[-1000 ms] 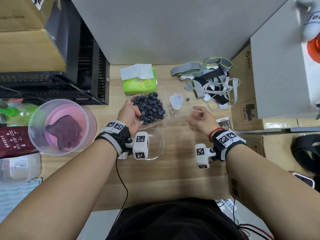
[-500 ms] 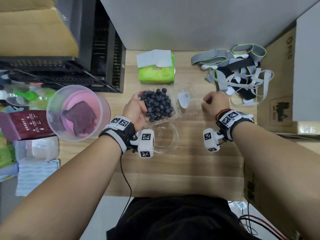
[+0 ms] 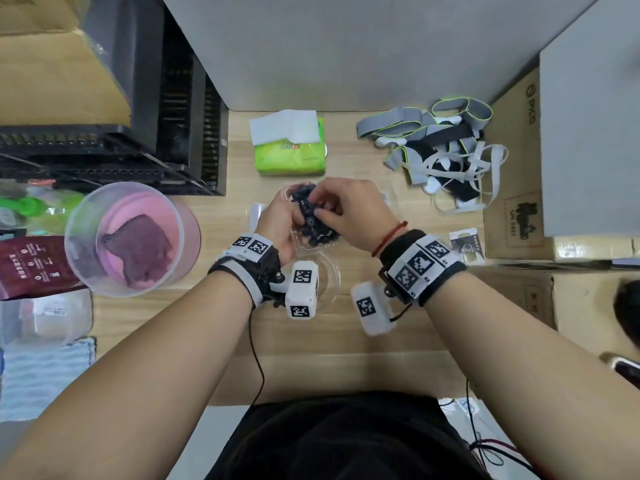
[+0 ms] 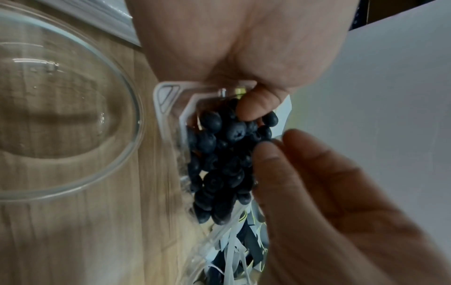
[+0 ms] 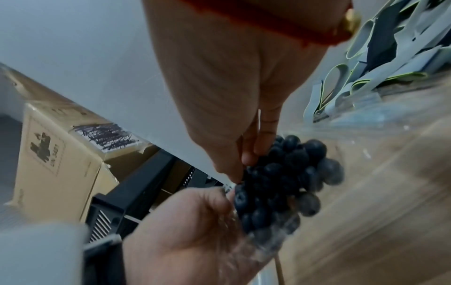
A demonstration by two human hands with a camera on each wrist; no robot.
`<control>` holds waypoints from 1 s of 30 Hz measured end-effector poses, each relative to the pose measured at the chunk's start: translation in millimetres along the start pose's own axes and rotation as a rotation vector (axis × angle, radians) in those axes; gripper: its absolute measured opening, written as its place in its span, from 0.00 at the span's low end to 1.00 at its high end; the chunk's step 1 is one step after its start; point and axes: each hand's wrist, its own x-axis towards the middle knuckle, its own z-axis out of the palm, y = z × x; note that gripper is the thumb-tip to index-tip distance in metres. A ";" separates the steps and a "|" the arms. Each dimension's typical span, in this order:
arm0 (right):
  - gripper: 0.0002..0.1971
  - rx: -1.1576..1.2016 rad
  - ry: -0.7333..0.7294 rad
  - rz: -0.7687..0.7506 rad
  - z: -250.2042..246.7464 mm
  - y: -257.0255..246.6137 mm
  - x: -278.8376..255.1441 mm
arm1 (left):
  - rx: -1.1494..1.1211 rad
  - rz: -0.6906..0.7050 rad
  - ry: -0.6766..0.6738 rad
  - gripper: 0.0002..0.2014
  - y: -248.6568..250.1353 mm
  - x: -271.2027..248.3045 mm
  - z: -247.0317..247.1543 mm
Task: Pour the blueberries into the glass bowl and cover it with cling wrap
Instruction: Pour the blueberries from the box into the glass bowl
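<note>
From my remote seat I saw a clear plastic clamshell (image 3: 313, 249) full of blueberries (image 3: 313, 220), dark blue with a dusty bloom, heaped and filling the tray; it sat at the middle of the wooden bench (image 3: 221, 327), tilted up on its side. The left hand (image 3: 280, 225) gripped the clamshell at its 9 o'clock edge, thumb curled over the rim onto the berries. The right hand (image 3: 349, 211) came in from 3 o'clock with its fingertips (image 4: 266, 152) curled onto the berries; whether they pinched one or only touched the pile I could not tell. Just at 6 o'clock from the clamshell stood the glass bowl (image 3: 329, 282), clear and round, with nothing in it that I could see, partly hidden by the wrist cameras. At 9 o'clock from the hands stood a translucent plastic tub (image 3: 133, 239) holding a pink lining and a dark purple lump. A green tissue pack (image 3: 289, 152) with a white sheet sticking out lay at 12 o'clock; its print was too small to read. A tangle of grey and black straps (image 3: 446, 150) lay at 2 o'clock. The cardboard box (image 3: 512, 174) at 3 o'clock read "PICO" and carried a "UN 3481" label. A dark red packet (image 3: 29, 265) at the far 9 o'clock bore writing I could not read.
</note>
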 end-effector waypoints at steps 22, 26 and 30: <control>0.22 -0.021 0.234 0.167 -20.6 11.7 -37.5 | -0.115 0.004 -0.167 0.33 -0.4 -40.4 -7.4; 0.33 0.243 0.003 0.591 -17.1 22.7 -44.0 | -0.088 0.015 -0.165 0.33 -0.5 -44.2 -11.7; 0.24 0.819 -0.116 0.764 -6.0 16.6 -53.1 | -0.089 0.013 -0.149 0.32 -4.1 -41.5 -15.7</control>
